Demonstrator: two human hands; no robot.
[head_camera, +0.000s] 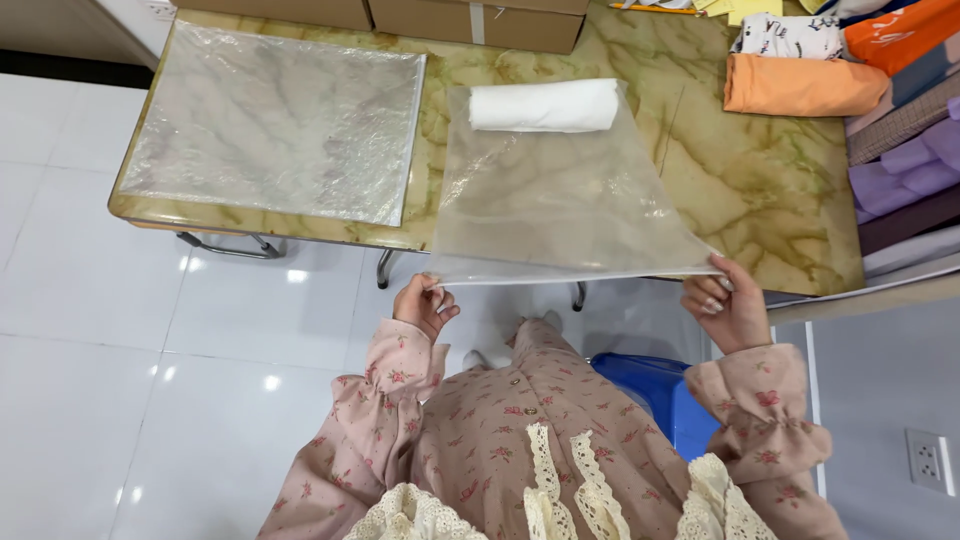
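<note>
A clear plastic bag (560, 200) lies flat on the bench (760, 200), its near edge drawn out past the bench's front rim and held taut between both hands. Its long axis runs away from the person, from that held edge toward the far side, where a rolled white cloth (545, 105) sits inside it, lying crosswise with its ends pointing left and right. The left hand (425, 305) has its grip pinched shut on the bag's near left corner; the right hand (725, 300) has its grip clamped on the near right corner, fingers (722, 283) curled over the edge. Beyond the left grip and further left, a second clear plastic bag (275, 125) lies flat on the bench, apart from the first. Far beyond both grips, cardboard boxes (475, 20) line the bench's back edge. Beyond the right grip and off to the right, folded garments (805, 85) in orange, purple and white are stacked. Just below the right grip a blue bin (650, 385) stands on the white tile floor (100, 350).
</note>
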